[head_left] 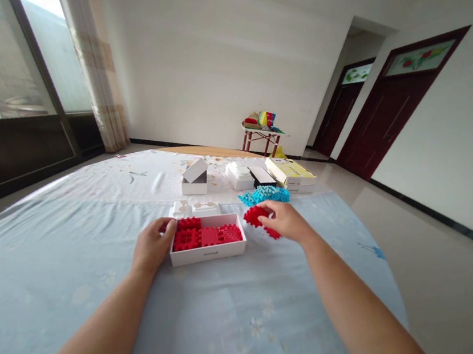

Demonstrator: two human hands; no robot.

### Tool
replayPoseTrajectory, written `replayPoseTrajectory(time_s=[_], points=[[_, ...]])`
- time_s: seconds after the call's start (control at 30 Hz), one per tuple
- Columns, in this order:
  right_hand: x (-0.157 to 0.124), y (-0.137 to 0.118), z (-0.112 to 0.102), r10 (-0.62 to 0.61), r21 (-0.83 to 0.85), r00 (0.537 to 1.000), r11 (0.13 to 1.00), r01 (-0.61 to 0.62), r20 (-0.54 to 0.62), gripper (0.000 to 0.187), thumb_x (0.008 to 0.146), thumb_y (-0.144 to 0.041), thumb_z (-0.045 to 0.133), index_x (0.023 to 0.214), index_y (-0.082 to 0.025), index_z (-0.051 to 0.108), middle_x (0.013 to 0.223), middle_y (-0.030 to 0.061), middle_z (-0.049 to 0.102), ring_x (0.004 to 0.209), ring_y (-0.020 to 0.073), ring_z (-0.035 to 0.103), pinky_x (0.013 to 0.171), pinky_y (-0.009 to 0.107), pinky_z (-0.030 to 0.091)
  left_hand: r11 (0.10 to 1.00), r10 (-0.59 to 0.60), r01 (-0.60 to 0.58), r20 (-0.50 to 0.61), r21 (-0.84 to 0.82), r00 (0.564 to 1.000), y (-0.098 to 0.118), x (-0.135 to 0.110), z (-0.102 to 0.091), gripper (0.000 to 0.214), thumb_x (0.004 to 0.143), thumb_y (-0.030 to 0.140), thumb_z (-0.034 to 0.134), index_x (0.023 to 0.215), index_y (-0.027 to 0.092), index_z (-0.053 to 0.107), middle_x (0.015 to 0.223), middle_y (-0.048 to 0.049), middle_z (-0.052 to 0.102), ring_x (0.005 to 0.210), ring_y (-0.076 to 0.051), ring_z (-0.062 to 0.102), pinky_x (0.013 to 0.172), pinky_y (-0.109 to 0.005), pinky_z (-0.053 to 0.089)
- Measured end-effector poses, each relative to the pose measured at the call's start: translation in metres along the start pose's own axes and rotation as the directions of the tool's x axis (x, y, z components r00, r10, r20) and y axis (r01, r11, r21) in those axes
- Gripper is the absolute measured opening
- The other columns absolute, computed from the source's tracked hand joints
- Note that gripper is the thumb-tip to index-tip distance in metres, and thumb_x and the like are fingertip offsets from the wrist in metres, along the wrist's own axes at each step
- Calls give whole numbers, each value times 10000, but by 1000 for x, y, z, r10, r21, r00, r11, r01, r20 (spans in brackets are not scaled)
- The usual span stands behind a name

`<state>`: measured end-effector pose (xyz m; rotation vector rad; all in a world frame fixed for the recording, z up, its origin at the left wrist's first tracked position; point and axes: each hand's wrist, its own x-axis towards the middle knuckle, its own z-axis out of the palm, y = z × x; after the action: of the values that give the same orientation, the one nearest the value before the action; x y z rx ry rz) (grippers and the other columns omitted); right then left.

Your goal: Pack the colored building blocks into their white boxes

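Note:
A low white box (208, 253) sits on the pale blue tablecloth (58, 268), holding several red interlocking blocks (207, 236). My left hand (152, 247) curls around the box's left end and grips its edge. To the right of the box, my right hand (285, 220) is closed on a red block (255, 215), with more red pieces (273, 233) under the hand. A pile of blue blocks (264, 195) lies just behind my right hand.
Behind the box are small white trays (195, 208), an open white box (194, 177), more white boxes (240, 175), a black item (261, 176) and a yellow-topped box (291, 172). A small red table (261, 135) with toys stands by the far wall. Dark doors (388, 112) lie to the right.

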<state>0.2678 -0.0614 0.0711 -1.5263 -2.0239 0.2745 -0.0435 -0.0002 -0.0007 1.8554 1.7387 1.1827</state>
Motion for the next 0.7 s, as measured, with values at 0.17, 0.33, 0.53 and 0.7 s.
replayPoseTrajectory(time_s=[0.17, 0.33, 0.53, 0.7], points=[[36, -38, 16, -169, -13, 985, 985, 169, -13, 289, 763, -257, 576, 1044, -217, 628, 1001, 35, 677, 929, 170, 600, 839, 288, 432, 1000, 5, -5, -4, -7, 1000, -1, 0, 1, 363, 749, 472, 432, 822, 195, 654, 800, -27, 669, 773, -176, 585, 708, -253, 423], [66, -58, 48, -138, -194, 969, 965, 178, 204, 274, 726, -192, 565, 976, -239, 666, 898, 17, 695, 848, 174, 616, 753, 258, 441, 1000, 13, -13, -14, -16, 1000, -2, -1, 1, 365, 759, 474, 424, 825, 197, 654, 803, -26, 669, 776, -174, 586, 709, -254, 423], [77, -57, 71, -120, -239, 951, 952, 192, 285, 276, 711, -205, 588, 970, -240, 676, 874, 20, 689, 833, 180, 616, 745, 256, 441, 1000, 14, -14, -19, -16, 1000, 0, -2, 1, 360, 750, 467, 425, 801, 195, 655, 775, -24, 671, 754, -173, 591, 701, -254, 425], [75, -52, 71, -127, -121, 952, 979, 166, 280, 415, 667, -256, 682, 1075, -206, 631, 978, 43, 676, 857, 171, 615, 768, 254, 449, 999, -1, 0, -22, -33, 1000, 1, -2, 0, 367, 742, 470, 425, 801, 194, 659, 780, -25, 674, 756, -173, 594, 697, -251, 425]])
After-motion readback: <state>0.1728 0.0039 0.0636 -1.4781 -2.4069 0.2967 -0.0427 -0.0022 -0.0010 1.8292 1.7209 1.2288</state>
